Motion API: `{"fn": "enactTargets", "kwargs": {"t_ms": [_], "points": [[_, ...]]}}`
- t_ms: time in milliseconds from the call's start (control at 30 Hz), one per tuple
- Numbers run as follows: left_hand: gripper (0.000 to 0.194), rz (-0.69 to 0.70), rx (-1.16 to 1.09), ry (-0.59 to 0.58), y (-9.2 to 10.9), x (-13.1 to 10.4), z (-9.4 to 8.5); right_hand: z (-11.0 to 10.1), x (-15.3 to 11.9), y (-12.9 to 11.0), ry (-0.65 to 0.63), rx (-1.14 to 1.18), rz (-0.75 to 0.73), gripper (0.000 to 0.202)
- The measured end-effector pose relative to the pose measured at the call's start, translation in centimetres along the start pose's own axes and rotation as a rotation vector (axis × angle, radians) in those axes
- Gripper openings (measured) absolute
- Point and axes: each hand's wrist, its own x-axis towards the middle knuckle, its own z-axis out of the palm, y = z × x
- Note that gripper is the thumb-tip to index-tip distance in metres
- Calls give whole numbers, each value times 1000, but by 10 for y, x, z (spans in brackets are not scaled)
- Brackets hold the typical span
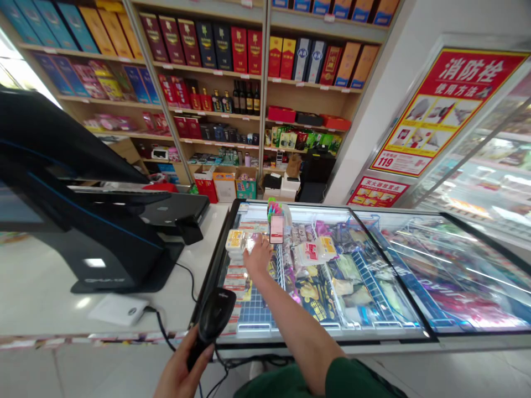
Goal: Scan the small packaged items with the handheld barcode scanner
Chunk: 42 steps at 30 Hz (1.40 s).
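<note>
Ahead of you, wooden shelves point(207, 71) carry rows of maroon boxes point(169, 40), dark bottles point(246, 99) and other goods, with open cartons point(225, 185) at their foot. To your left, a black checkout machine point(120, 249) and a flat white box point(119, 309) sit on the counter point(45, 309). To your right hangs a red poster point(450, 110) reading 119, above a smaller red sign point(378, 191).

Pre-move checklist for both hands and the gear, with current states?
1. Left hand holding scanner: ok, fingers around its handle.
2. Right hand gripping a pack: cannot tell; it reaches over the freezer top, fingertips' contact unclear.
3. Yellow-labelled stack supported: ok, on the freezer top.
4. Scanner aimed at a barcode: cannot tell.
5. Phone screen lit: ok, text too small to read.
</note>
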Motion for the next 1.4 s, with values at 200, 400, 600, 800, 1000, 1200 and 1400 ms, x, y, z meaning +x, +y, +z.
{"fn": "enactTargets", "kwargs": {"t_ms": [200,400,600,800,1000,1200,1400], "points": [[62,15,-29,-54,7,9,-4,-39,8,25,-68,689,115,46],[62,60,-23,-129,28,13,12,-93,-4,54,-620,1462,431,51],[60,110,1,-138,50,17,32,-121,-19,74,-767,1447,464,53],[58,160,35,-148,68,19,50,-129,-22,96,-860,1454,451,53],[59,178,93,-142,76,14,73,-139,-22,114,-884,1439,443,52],[58,222,176,-189,73,12,94,-140,-24,135,-923,1523,413,46],[59,207,184,-149,67,19,115,-144,-11,168,-365,1013,264,45]]}}
